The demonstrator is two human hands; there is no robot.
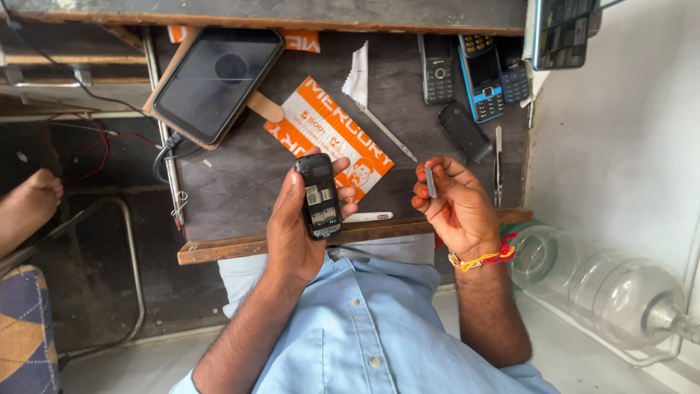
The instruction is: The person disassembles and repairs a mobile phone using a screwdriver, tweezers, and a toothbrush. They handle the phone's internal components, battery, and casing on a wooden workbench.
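Note:
My left hand (295, 222) holds a small black keypad phone (319, 195) with its back cover off, so the card slots and battery bay show. My right hand (456, 208) pinches a thin flat grey piece (430, 181) between thumb and fingers, a little to the right of the phone. A red and yellow thread band (485, 255) is tied round my right wrist. Both hands hover over the near edge of a small dark worktable (233, 190).
On the table lie an orange and white packet (332, 131), a smartphone on a wooden holder (215, 80), tweezers (498, 164), a thin metal tool (386, 131), a black cover (464, 131) and several keypad phones (481, 76). Clear jars (620, 292) lie at right. A foot (29, 204) shows at left.

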